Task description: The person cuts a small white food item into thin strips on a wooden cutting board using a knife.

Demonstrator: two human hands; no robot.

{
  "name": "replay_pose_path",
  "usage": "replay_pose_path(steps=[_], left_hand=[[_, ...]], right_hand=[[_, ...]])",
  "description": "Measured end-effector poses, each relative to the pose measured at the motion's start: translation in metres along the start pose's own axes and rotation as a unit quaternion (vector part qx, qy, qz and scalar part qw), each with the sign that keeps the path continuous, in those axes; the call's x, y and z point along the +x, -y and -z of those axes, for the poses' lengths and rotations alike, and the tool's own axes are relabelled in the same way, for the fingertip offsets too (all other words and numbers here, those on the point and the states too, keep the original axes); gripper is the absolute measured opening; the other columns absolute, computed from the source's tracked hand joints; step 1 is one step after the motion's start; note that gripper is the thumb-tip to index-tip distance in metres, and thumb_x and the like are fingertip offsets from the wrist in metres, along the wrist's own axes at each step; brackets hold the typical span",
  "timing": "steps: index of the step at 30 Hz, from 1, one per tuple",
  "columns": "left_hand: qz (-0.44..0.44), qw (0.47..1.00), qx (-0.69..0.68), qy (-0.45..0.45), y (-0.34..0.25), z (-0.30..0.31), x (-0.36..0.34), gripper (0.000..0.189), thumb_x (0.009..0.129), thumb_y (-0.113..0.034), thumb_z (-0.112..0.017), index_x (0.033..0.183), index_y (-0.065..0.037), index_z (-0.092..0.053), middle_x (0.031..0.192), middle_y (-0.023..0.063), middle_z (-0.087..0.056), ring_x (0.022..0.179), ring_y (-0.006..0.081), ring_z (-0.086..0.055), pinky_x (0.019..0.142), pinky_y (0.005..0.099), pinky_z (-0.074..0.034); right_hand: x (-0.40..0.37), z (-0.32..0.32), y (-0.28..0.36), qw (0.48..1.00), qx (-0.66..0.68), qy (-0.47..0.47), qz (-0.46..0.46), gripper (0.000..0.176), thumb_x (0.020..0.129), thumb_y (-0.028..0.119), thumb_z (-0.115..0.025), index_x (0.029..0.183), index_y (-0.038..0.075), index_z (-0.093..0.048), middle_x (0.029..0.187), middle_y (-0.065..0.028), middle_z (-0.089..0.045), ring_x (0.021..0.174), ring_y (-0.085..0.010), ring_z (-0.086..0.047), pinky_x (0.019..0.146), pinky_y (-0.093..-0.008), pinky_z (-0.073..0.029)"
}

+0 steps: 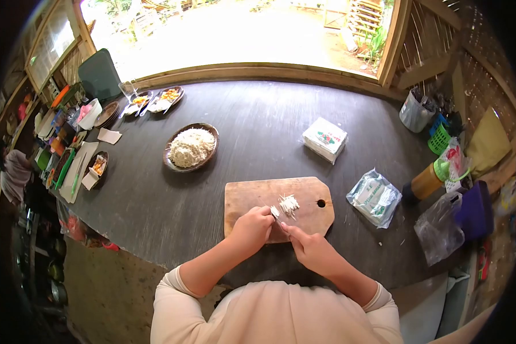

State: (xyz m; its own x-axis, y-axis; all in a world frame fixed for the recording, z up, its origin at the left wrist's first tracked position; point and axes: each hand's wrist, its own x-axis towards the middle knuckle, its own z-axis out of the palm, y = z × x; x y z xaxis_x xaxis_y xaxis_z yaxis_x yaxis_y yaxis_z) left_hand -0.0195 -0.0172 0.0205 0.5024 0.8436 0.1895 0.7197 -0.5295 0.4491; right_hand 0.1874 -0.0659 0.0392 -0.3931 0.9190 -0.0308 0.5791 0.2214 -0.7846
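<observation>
A wooden cutting board (pixel 248 196) with a hole at its right end lies at the table's near edge. My left hand (pixel 254 228) is closed on a small white food piece (pixel 275 211), pressing it on the board. My right hand (pixel 313 250) grips a knife (pixel 280 223), whose handle is hidden in the fingers and whose blade is beside that piece. Just beyond the fingertips lies a small pile of thin white strips (pixel 289 204). The food's exact kind cannot be made out.
A brown bowl (pixel 166 159) heaped with pale shreds stands ahead on the left. To the right lie two wrapped white packages (pixel 325 139) (pixel 375 198), a bottle (pixel 427 181) and a clear plastic bag (pixel 440 227). Plates of food (pixel 169 98) stand far left; a person (pixel 18 176) is beyond.
</observation>
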Motion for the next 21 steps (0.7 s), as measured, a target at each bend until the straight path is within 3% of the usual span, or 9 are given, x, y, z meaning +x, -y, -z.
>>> replay_pose_path(steps=[6, 8, 11, 21], left_hand=[[0.009, 1.000, -0.007, -0.003, -0.005, 0.004, -0.002, 0.009, 0.081, -0.009, -0.064, 0.086, -0.003, -0.069, 0.096, 0.0101, -0.063, 0.096, 0.0311, -0.061, 0.084, 0.0394, -0.052], [0.006, 1.000, -0.018, -0.010, -0.007, 0.006, -0.002, 0.010, 0.082, -0.009, -0.064, 0.088, -0.002, -0.069, 0.097, 0.0105, -0.064, 0.097, 0.0314, -0.061, 0.084, 0.0393, -0.052], [-0.009, 0.999, -0.015, -0.028, -0.001, 0.000, -0.002, 0.011, 0.081, -0.009, -0.064, 0.087, -0.002, -0.069, 0.096, 0.0107, -0.064, 0.097, 0.0315, -0.061, 0.084, 0.0395, -0.052], [-0.003, 1.000, -0.019, -0.013, -0.002, 0.004, 0.000, 0.009, 0.080, -0.008, -0.064, 0.085, -0.002, -0.069, 0.093, 0.0106, -0.063, 0.093, 0.0322, -0.062, 0.081, 0.0406, -0.052]], right_hand=[[0.008, -0.009, 0.002, 0.992, -0.120, 0.002, -0.025, 0.042, 0.097, 0.008, -0.050, 0.138, 0.014, -0.053, 0.088, -0.0242, -0.068, 0.076, -0.0431, -0.066, 0.072, -0.0480, -0.055], [0.007, -0.010, -0.009, 0.996, -0.060, -0.050, 0.033, 0.038, 0.098, 0.017, -0.051, 0.136, 0.020, -0.055, 0.071, -0.0247, -0.064, 0.064, -0.0434, -0.064, 0.060, -0.0510, -0.053], [-0.002, 0.004, 0.005, 1.000, -0.004, -0.010, 0.000, 0.037, 0.099, 0.011, -0.051, 0.136, 0.013, -0.055, 0.084, -0.0253, -0.065, 0.072, -0.0435, -0.065, 0.067, -0.0452, -0.053], [-0.006, 0.004, 0.004, 1.000, 0.004, 0.003, -0.002, 0.036, 0.100, 0.011, -0.052, 0.135, 0.012, -0.056, 0.084, -0.0248, -0.065, 0.072, -0.0431, -0.065, 0.065, -0.0434, -0.052]])
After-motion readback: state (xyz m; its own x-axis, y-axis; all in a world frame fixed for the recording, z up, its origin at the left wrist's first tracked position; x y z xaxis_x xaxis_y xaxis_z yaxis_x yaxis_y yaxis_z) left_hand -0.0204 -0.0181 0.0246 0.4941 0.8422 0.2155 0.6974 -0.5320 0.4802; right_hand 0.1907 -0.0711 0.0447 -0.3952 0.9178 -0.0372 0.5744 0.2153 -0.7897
